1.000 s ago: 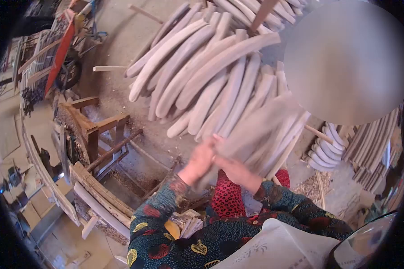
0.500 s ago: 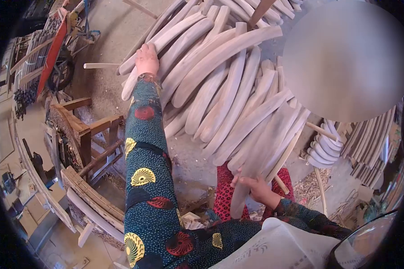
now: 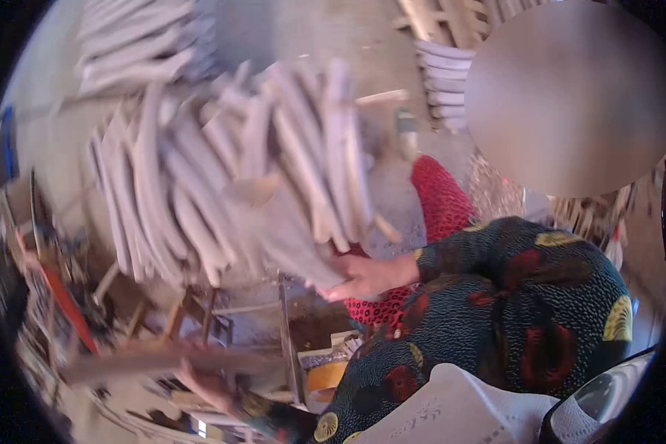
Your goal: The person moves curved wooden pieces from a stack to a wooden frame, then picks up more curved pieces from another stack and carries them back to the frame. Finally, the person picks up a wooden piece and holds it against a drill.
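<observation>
A large pile of curved, pale wooden pieces (image 3: 192, 200) lies left of centre. My right hand (image 3: 366, 276) is closed on the lower end of one curved wooden piece (image 3: 288, 240), which slants up across the pile. At the lower left my left hand (image 3: 203, 385) grips another curved wooden piece (image 3: 126, 365), roughly level and smeared by motion, apart from the pile.
More curved pieces are stacked at the upper left (image 3: 137, 44) and upper right (image 3: 445, 81). A wooden frame (image 3: 174, 318) stands below the pile, near a red bar (image 3: 66, 307). A yellow round object (image 3: 325, 377) is low at the centre.
The view has swung to the right. My left hand has come away from the pile and down to the lower left with a wooden piece. My right hand still holds its piece.
</observation>
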### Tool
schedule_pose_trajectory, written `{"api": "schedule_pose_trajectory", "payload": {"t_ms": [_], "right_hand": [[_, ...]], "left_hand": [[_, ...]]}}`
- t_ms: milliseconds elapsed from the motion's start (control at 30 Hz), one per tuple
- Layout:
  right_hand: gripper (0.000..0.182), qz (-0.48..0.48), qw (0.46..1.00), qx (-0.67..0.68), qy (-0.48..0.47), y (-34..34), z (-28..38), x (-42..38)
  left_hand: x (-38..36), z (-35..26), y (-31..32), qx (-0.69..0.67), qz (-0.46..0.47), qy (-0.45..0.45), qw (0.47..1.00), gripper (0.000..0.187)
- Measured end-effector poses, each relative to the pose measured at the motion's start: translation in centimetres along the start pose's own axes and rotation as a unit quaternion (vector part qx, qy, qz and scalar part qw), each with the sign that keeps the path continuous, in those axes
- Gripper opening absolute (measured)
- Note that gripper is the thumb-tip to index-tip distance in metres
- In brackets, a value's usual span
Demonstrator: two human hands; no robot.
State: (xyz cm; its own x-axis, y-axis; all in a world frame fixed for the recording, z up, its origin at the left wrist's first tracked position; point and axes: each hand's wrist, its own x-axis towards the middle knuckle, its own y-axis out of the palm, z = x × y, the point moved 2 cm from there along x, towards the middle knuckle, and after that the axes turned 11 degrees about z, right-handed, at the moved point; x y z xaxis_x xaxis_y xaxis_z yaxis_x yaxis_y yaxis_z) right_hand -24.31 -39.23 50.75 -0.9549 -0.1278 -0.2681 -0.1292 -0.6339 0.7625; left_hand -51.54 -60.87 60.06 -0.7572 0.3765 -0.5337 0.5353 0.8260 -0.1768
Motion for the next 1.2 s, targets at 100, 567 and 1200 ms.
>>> {"api": "schedule_pose_trajectory", "payload": {"t_ms": [100,567,1200], "right_hand": [[0.049,0.016,0.995,0.052,-0.085,-2.4,2.5,-5.3],[0.043,-0.622,0.740,0.119,-0.226,-32.7,9.3,-34.0],[0.058,-0.861,0.487,0.132,0.061,-70.3,0.2,-41.8]], "left_hand": [[-5.9,-2.8,10.6,0.097,0.149,0.026,0.984,0.051],[-5.0,2.6,70.6,0.279,0.530,-0.022,0.801,0.064],[8.0,34.8,109.6,0.559,0.594,0.291,0.500,0.070]]}}
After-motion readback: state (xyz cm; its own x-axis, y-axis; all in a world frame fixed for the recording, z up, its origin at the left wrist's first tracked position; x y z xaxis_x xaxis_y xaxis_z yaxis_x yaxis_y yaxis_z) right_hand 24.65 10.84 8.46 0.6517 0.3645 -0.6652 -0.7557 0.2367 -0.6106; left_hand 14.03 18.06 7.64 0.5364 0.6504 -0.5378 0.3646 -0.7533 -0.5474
